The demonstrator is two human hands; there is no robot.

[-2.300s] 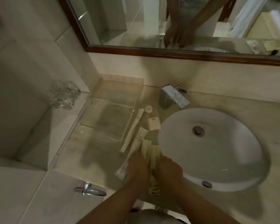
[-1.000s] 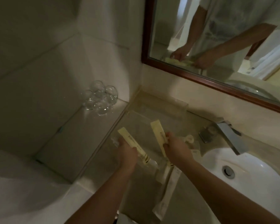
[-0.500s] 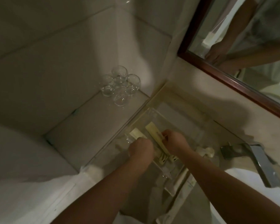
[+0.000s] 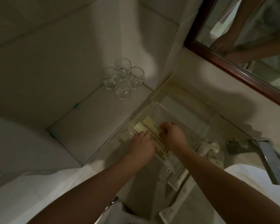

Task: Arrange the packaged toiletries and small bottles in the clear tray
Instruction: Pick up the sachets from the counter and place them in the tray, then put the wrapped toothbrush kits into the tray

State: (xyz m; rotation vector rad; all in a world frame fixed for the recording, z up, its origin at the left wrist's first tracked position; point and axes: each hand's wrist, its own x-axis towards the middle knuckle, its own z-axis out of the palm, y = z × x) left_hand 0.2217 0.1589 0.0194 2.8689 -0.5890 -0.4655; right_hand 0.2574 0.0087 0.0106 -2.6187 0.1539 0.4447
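Hidden under left hand (image 4: 141,145) and right hand (image 4: 173,136): near ends of yellow packets (image 4: 149,126). Pinching or only pressing: impossible to tell. Too small to read: print on packets. Partly covered by right forearm: clear tray (image 4: 157,105) wall. Blurred beyond naming: small items (image 4: 207,147) beside tray. Cut by frame edge: sink (image 4: 249,178), mirror (image 4: 217,59).

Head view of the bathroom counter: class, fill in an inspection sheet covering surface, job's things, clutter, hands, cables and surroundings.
Surface: beige counter in dim light.
Job's things: yellow packets lie side by side in the clear tray; white sachets lie outside it by the sink.
Clutter: cluster of glasses on the side ledge.
Hands: left hand and right hand each hold a packet down in the tray.
Cables: nothing seen.
Surroundings: tiled wall, wood-framed mirror, metal faucet.
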